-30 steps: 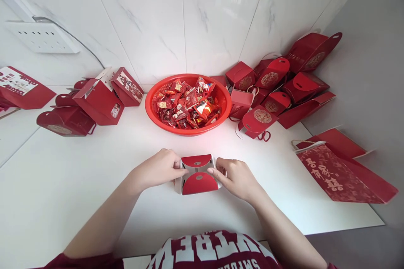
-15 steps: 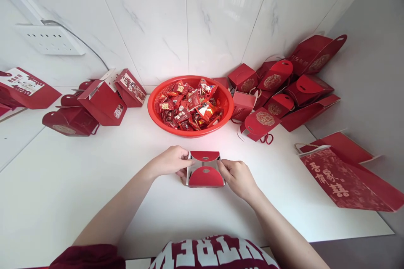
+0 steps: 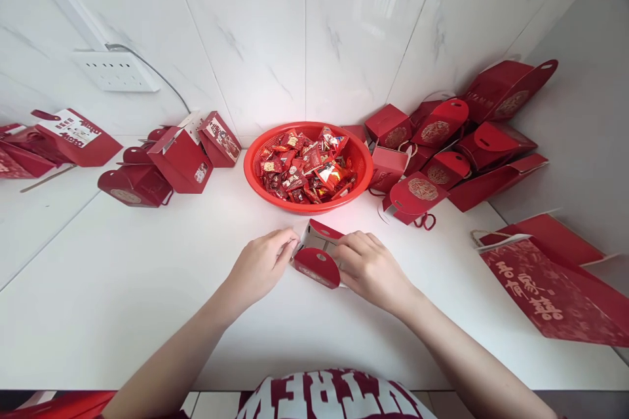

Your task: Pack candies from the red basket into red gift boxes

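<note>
A small red gift box (image 3: 318,267) stands on the white table with its top open and its two rounded, slotted flaps raised. My right hand (image 3: 368,268) is closed on its right end, the fingertips partly hidden inside. At the left end, the thumb and fingers of my left hand (image 3: 263,265) are pinched together close to the box's edge; what lies between them is too small to make out. Just behind the box sits a red plastic basket (image 3: 309,208) heaped with red-wrapped sweets (image 3: 309,167).
Several red gift boxes (image 3: 422,190) crowd the table's back right, with a red paper bag (image 3: 535,288) nearer. More boxes (image 3: 181,157) stand at the back left. A tiled wall (image 3: 265,33) with a socket panel (image 3: 115,71) closes off the rear.
The box has turned, its right end now closer to me. My left hand has shifted to a pinch at its left edge, and my right hand's fingers reach over the right end.
</note>
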Demonstrator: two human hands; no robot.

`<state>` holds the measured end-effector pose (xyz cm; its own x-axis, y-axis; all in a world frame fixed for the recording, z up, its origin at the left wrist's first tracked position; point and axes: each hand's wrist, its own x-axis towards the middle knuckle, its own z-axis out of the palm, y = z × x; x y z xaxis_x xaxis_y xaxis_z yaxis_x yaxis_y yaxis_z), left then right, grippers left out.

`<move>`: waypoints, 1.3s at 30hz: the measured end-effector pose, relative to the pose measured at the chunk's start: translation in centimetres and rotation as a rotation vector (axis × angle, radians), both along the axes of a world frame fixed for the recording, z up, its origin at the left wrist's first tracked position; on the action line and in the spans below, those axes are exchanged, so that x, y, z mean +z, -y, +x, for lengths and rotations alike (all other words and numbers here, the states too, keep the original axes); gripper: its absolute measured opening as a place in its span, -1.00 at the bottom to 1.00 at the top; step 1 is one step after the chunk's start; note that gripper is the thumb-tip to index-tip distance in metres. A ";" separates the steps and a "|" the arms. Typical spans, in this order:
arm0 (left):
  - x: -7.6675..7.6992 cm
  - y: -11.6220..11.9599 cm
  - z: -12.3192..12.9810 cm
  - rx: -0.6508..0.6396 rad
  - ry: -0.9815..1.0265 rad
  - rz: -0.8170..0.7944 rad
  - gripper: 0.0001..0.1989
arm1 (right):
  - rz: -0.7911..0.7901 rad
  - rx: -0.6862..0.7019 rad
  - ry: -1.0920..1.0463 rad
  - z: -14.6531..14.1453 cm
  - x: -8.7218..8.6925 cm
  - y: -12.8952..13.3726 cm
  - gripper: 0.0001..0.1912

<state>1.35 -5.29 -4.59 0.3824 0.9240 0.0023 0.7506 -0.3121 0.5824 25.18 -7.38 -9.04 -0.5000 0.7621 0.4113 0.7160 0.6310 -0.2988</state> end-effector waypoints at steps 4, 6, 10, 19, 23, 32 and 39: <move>-0.8 0.0 0.1 0.015 0.029 -0.022 -0.66 | -0.036 0.089 0.052 -0.1 1.3 -0.9 -0.60; -1.0 0.1 0.0 0.015 0.033 -0.064 -0.63 | -0.079 0.079 0.069 -0.3 1.3 -1.1 -0.49; -0.6 0.5 -0.5 -0.039 0.039 -0.167 -0.61 | -0.125 0.013 0.059 -0.6 0.9 -1.5 -0.45; -0.2 2.5 -0.9 -0.198 -0.075 -0.102 -0.63 | -0.164 -0.210 0.251 -2.0 1.3 -2.5 -0.64; -2.3 2.8 -0.8 -0.277 -0.075 -0.044 -0.70 | -0.264 -0.209 0.372 -2.5 0.9 -3.0 -0.79; -5.6 1.7 -0.7 -0.292 0.035 0.177 -0.89 | -0.423 -0.047 0.223 -1.8 0.5 -5.0 -0.68; -8.0 0.3 -0.2 -0.308 0.357 0.055 0.23 | -0.513 0.065 -0.192 -2.4 -0.5 -5.4 -0.65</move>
<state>1.15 -5.64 -12.56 0.6054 0.7623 0.2291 0.3736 -0.5263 0.7639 22.79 -1.96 -9.51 -0.5055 0.8588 0.0835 0.5827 0.4112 -0.7010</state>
